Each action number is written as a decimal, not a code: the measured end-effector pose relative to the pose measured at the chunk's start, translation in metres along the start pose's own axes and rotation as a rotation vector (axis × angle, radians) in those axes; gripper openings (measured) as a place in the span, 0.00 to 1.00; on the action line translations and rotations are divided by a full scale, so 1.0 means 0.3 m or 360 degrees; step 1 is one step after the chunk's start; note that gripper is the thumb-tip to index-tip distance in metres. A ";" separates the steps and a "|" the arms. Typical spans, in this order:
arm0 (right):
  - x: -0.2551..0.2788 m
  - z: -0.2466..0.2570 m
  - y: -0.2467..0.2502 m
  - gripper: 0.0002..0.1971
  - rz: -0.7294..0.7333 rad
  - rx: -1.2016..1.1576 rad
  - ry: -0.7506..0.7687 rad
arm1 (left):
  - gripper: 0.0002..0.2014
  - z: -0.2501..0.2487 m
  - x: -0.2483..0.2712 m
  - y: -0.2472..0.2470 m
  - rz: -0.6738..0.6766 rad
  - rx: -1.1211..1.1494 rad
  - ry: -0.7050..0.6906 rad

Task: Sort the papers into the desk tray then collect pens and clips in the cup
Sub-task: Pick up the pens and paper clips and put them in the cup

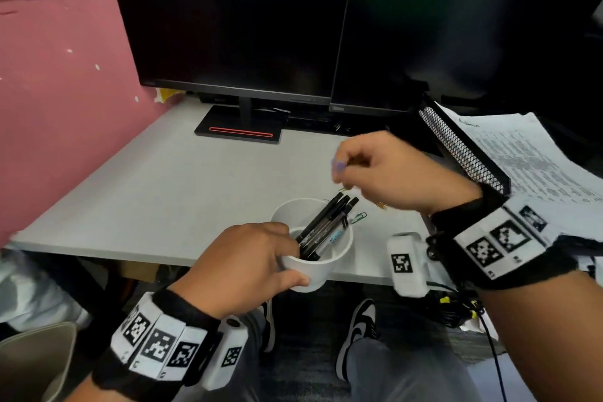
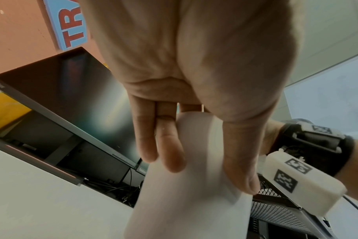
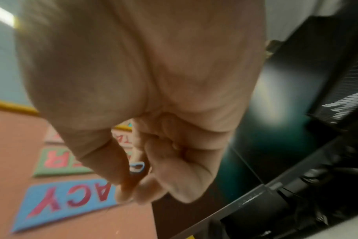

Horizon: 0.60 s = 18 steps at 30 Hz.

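Observation:
A white cup (image 1: 321,266) stands at the desk's front edge with several black pens (image 1: 326,225) leaning in it. My left hand (image 1: 257,266) grips the cup's near side; in the left wrist view the fingers (image 2: 170,150) and thumb wrap the cup (image 2: 190,194). My right hand (image 1: 385,170) hovers just above and behind the cup, pinching a small purple-blue paper clip (image 1: 339,166), also visible as the clip (image 3: 137,167) between thumb and fingers. A green paper clip (image 1: 358,217) and a gold clip (image 1: 381,205) lie on the desk beside the cup. Papers (image 1: 535,160) lie in the black mesh desk tray (image 1: 463,147).
Two dark monitors (image 1: 235,29) stand at the back of the white desk (image 1: 163,179), one on a stand with a red stripe (image 1: 240,132). A pink wall (image 1: 58,101) bounds the left. Cables (image 1: 456,307) hang below the desk's front right.

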State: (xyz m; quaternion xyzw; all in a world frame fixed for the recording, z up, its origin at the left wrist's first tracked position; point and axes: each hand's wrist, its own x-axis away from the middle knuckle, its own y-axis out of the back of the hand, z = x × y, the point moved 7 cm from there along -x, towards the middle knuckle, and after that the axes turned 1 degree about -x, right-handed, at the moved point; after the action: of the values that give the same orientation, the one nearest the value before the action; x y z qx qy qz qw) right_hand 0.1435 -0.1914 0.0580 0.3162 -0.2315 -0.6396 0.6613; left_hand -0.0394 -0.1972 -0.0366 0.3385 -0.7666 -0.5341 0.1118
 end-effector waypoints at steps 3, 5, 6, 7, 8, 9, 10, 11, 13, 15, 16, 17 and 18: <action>0.030 0.048 -0.099 0.12 0.0267 0.0375 0.0071 | 0.18 -0.006 -0.004 0.000 -0.0003 -0.0003 -0.0001; 0.046 0.050 -0.113 0.18 0.0288 0.0276 0.0071 | 0.19 -0.005 -0.004 -0.003 -0.0004 -0.0005 0.0006; 0.045 0.051 -0.098 0.21 0.0207 0.0147 0.0091 | 0.19 -0.003 -0.003 -0.003 -0.0005 -0.0007 0.0007; 0.033 0.035 -0.069 0.22 0.0061 0.0031 0.0107 | 0.19 0.000 -0.002 -0.003 -0.0006 -0.0011 0.0008; 0.017 0.005 -0.033 0.22 -0.0113 -0.0053 0.0105 | 0.19 0.004 -0.001 -0.003 -0.0006 -0.0016 0.0009; -0.004 -0.044 0.005 0.22 -0.0282 -0.0097 0.0065 | 0.19 0.007 0.000 -0.002 -0.0007 -0.0019 0.0009; -0.026 -0.108 0.036 0.21 -0.0416 -0.0090 -0.0010 | 0.19 0.011 0.002 -0.002 -0.0008 -0.0017 0.0008; -0.047 -0.174 0.054 0.19 -0.0482 -0.0023 -0.0106 | 0.19 0.013 0.004 -0.001 -0.0009 -0.0007 0.0007; -0.084 -0.301 0.031 0.17 -0.0296 0.0272 -0.0300 | 0.19 0.017 0.009 0.000 -0.0018 0.0017 0.0011; -0.098 -0.406 -0.035 0.17 0.0015 0.0538 -0.0431 | 0.19 0.021 0.013 0.003 -0.0035 0.0026 0.0019; -0.096 -0.441 -0.066 0.16 0.0112 0.0613 -0.0475 | 0.19 0.023 0.015 0.003 -0.0039 0.0027 0.0025; -0.094 -0.468 -0.089 0.16 0.0165 0.0661 -0.0513 | 0.19 0.025 0.016 0.003 -0.0041 0.0029 0.0030; -0.095 -0.489 -0.108 0.17 0.0194 0.0690 -0.0545 | 0.18 0.028 0.018 0.002 -0.0041 0.0031 0.0033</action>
State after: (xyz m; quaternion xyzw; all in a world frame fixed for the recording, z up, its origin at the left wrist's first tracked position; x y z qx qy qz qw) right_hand 0.2230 -0.1447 -0.0641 0.3230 -0.4899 -0.5783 0.5668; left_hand -0.0481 -0.1945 -0.0405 0.3549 -0.7661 -0.5246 0.1095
